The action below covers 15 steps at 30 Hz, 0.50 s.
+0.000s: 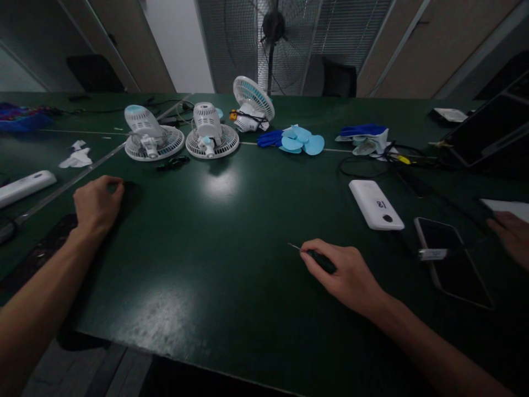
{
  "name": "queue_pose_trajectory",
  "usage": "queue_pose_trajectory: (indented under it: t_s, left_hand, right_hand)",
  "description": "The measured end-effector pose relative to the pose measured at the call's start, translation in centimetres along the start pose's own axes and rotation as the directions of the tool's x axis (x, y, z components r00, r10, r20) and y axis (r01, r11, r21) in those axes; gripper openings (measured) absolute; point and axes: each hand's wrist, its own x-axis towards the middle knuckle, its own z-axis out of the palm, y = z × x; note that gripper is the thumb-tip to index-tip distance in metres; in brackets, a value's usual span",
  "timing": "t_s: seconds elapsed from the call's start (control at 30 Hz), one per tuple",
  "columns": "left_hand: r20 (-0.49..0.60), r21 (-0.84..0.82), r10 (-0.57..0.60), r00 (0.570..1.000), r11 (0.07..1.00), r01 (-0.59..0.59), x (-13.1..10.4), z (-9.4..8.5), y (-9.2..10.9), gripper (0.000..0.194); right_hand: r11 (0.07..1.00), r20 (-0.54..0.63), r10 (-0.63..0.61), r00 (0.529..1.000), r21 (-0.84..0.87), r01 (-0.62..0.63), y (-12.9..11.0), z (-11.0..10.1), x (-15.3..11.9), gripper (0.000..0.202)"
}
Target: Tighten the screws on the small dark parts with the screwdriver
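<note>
- The dark green table spreads beneath the things.
- Three white fans sit toward its far side, two face down, one tilted, near light-blue blades.
- The left hand curls thumb and forefinger together; in this dim view I cannot tell whether they grip anything.
- The right hand has its fingers closed round a screwdriver, slim shaft pointing left above the table.
</note>
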Motion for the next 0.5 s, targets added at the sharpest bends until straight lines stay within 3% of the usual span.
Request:
queue_pose_trajectory:
  t_s: [0.23,0.5]
  left_hand:
    - [-0.019,-0.060,-0.124,0.992,0.991,0.122,-0.05,-0.33,0.15,0.041]
    - [-0.024,-0.245,-0.136,0.990,0.961,0.126,-0.16,-0.13,0.27,0.034]
  right_hand:
    - [0.999,0.031,-0.005,1.000,0.036,0.004,0.08,-0.19,-0.10,0.020]
    - [1.000,0.010,-0.019,1.000,0.001,0.019,-0.23,-0.36,-0.06,0.022]
